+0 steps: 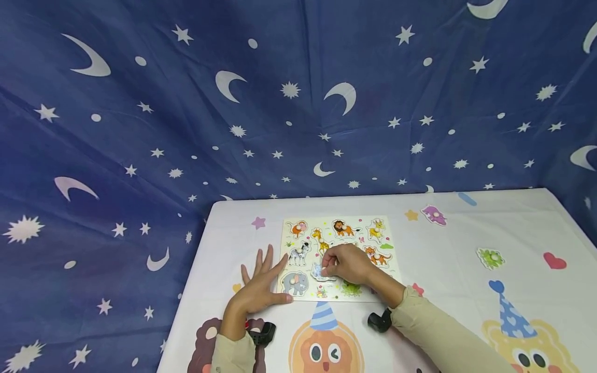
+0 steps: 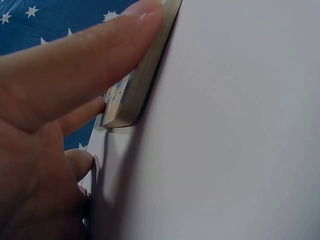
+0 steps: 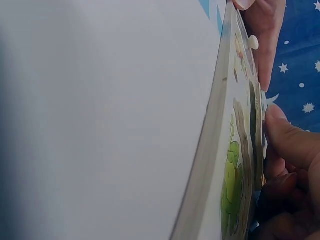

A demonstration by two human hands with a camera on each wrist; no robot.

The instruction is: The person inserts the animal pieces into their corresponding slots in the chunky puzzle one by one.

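A wooden peg puzzle board [image 1: 336,296] with animal pictures lies on the table. My right hand [image 1: 351,263] reaches over it and pinches a pale blue animal puzzle piece [image 1: 316,272], probably by a knob that the fingers hide. In the right wrist view that piece [image 3: 258,140] sits slightly raised and tilted at the board's surface. My left hand [image 1: 258,290] spreads its fingers at the board's left side, its thumb touching the front left edge. Nearest to it are the grey elephant piece [image 1: 295,284] and the zebra piece [image 1: 298,255].
To the board's right lie two loose pieces, one purple [image 1: 435,215] and one green [image 1: 491,258]. The white tablecloth [image 1: 448,259] carries printed stars, hearts and cartoon faces. A blue curtain [image 1: 289,129] with moons and stars hangs behind the table.
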